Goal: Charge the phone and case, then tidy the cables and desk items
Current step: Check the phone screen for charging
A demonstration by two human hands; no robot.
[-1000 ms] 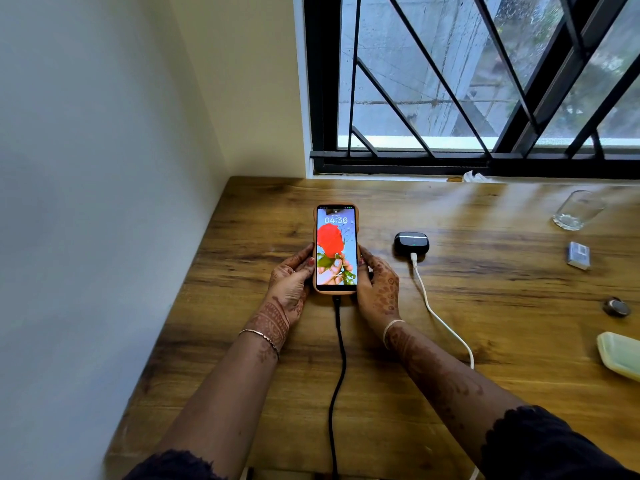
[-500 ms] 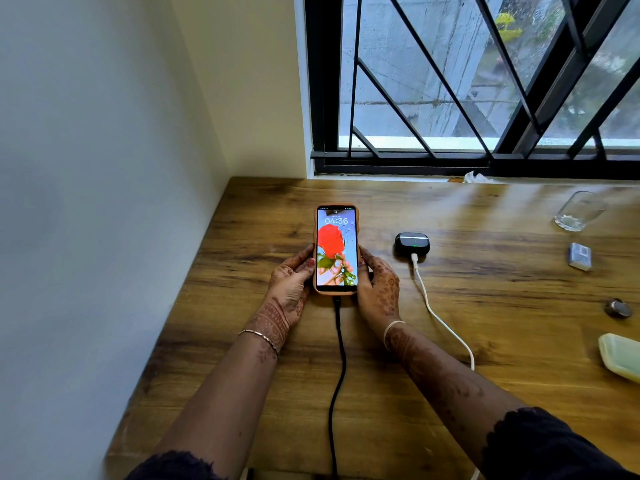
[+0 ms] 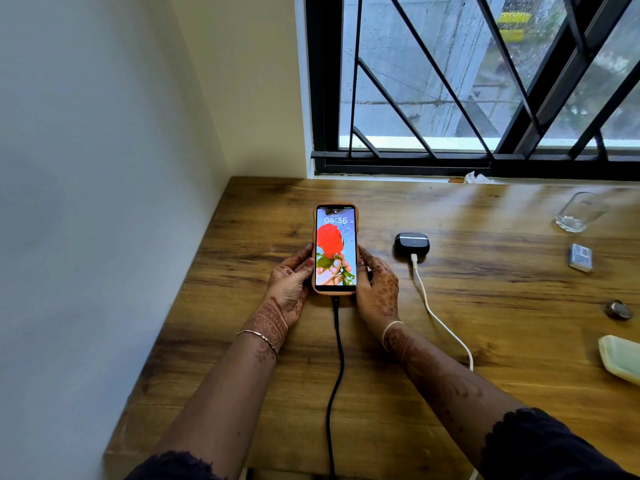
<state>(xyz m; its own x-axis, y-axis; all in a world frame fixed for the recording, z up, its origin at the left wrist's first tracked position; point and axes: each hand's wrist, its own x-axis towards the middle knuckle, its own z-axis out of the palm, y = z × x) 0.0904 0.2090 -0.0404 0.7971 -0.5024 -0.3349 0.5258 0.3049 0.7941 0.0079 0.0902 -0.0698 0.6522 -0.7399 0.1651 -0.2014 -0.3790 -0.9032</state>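
A phone (image 3: pixel 335 237) in an orange cover lies screen-up on the wooden desk (image 3: pixel 263 393), its lock screen lit with a red rose and 04:36. A black cable (image 3: pixel 336 368) is plugged into its bottom end and runs off the front edge. My left hand (image 3: pixel 290 284) grips the phone's lower left side. My right hand (image 3: pixel 376 287) grips its lower right side. To the right sits a black earbud case (image 3: pixel 411 243) with a white cable (image 3: pixel 440 318) plugged into its front, trailing toward the near edge.
A clear glass (image 3: pixel 579 212) stands at the far right, with a small grey box (image 3: pixel 581 257), a small round metal piece (image 3: pixel 618 310) and a pale green object (image 3: pixel 621 358) below it. A wall bounds the desk on the left, a barred window behind.
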